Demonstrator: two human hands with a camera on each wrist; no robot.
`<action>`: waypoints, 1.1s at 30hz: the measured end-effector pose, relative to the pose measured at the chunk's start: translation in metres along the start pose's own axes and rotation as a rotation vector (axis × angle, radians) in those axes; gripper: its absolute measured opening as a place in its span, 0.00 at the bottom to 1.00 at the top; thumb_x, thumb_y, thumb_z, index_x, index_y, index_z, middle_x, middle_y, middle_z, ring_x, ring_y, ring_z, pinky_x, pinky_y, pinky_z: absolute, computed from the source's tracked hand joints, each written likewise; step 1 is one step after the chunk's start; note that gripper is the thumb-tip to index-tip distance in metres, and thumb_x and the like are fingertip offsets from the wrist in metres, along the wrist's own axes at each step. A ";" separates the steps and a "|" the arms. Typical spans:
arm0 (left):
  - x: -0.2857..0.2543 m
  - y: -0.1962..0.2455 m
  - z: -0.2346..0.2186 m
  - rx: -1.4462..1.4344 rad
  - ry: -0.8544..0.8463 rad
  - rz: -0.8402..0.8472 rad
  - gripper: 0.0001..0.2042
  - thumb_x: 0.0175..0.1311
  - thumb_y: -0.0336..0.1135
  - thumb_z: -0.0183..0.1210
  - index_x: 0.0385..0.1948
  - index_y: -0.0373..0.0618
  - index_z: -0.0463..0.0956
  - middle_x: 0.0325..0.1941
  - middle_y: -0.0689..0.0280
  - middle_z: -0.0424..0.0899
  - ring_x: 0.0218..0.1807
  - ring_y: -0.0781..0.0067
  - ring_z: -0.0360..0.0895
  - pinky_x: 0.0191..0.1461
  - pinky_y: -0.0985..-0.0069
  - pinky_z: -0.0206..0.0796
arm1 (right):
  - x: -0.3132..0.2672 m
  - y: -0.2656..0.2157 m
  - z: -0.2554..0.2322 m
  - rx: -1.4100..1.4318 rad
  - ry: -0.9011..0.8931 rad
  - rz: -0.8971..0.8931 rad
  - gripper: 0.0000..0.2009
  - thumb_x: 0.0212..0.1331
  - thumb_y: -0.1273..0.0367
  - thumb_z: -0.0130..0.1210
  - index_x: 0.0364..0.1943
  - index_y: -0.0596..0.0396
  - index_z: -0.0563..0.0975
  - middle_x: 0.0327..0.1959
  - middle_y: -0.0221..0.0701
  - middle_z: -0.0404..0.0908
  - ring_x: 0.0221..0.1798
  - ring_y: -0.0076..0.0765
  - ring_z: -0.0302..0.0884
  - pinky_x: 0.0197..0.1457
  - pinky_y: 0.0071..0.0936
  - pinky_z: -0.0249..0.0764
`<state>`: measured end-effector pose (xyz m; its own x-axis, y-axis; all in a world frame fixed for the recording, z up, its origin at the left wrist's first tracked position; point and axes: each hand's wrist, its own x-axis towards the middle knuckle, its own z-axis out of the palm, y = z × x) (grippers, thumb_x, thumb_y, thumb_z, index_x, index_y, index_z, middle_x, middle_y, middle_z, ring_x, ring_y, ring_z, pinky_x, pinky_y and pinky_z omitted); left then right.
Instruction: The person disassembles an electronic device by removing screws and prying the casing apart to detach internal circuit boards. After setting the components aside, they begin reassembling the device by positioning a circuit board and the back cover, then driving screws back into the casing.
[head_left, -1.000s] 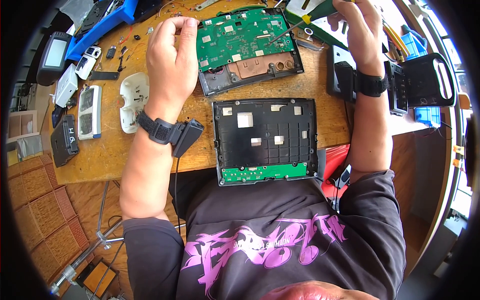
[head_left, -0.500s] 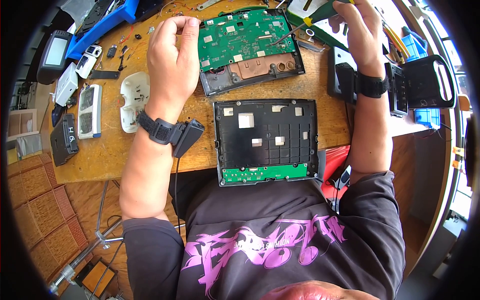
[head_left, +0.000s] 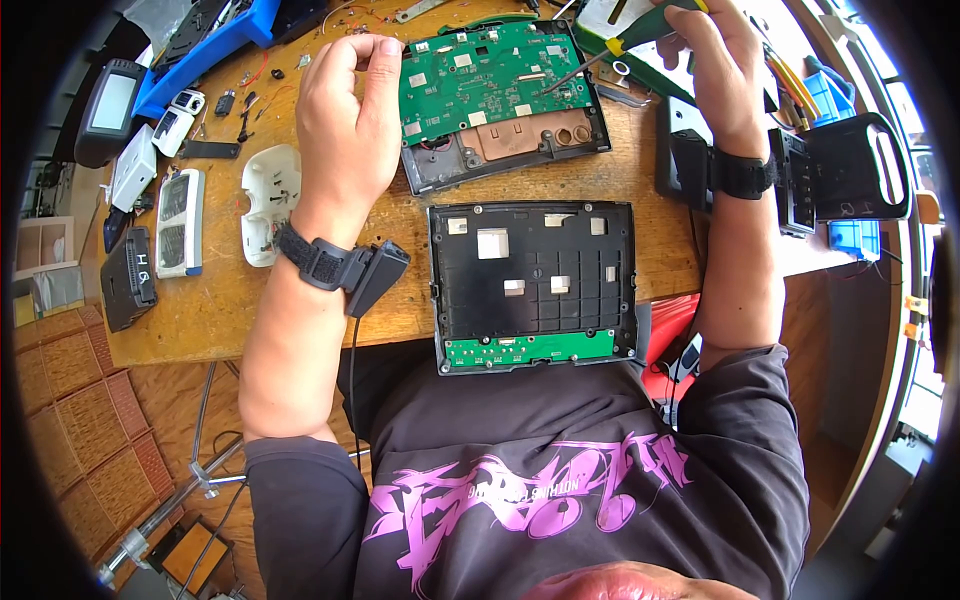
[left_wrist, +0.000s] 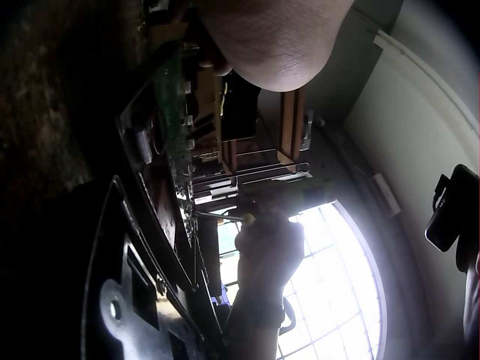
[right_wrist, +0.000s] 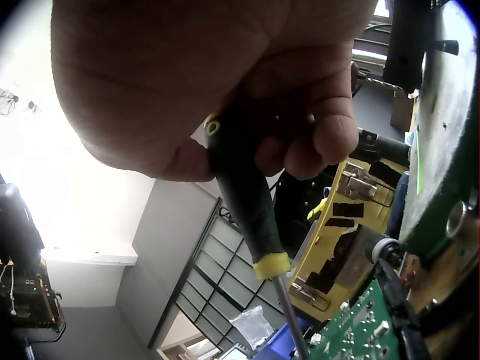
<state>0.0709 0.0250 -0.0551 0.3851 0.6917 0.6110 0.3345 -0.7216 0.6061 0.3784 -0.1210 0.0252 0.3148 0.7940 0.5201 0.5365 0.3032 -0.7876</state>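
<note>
In the head view a green circuit board [head_left: 470,85] lies in a dark housing [head_left: 440,172] near the far side of the bench. My left hand [head_left: 350,120] is at the board's left end, its fingertips partly hidden at that edge. My right hand [head_left: 715,75] grips a green and yellow screwdriver [head_left: 645,27], whose shaft slants down to the right part of the board. The right wrist view shows the screwdriver handle [right_wrist: 247,195] held in the curled fingers, with the board [right_wrist: 356,330] below. A black housing half [head_left: 530,270] with a green strip lies nearer the body.
A white shell [head_left: 268,215] holding screws, a white device [head_left: 180,225] and a black box [head_left: 130,280] are on the left. A blue tray [head_left: 200,75] sits at the far left. Tweezers [head_left: 622,96] and a black device [head_left: 683,150] lie right of the housing.
The board and its housing have shifted slightly to the right, and my left hand with them. The screwdriver stays at the board, still held in my right hand.
</note>
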 end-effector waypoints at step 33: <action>-0.001 0.001 0.002 0.007 0.004 0.027 0.15 0.90 0.42 0.64 0.53 0.36 0.88 0.48 0.63 0.93 0.50 0.73 0.87 0.58 0.72 0.78 | -0.002 0.007 0.001 0.068 -0.031 0.014 0.07 0.80 0.72 0.61 0.53 0.61 0.80 0.38 0.21 0.82 0.35 0.13 0.74 0.37 0.17 0.70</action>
<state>0.0724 0.0236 -0.0556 0.3901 0.6723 0.6292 0.3298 -0.7400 0.5862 0.3805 -0.1200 0.0186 0.2972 0.8140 0.4991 0.4772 0.3261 -0.8160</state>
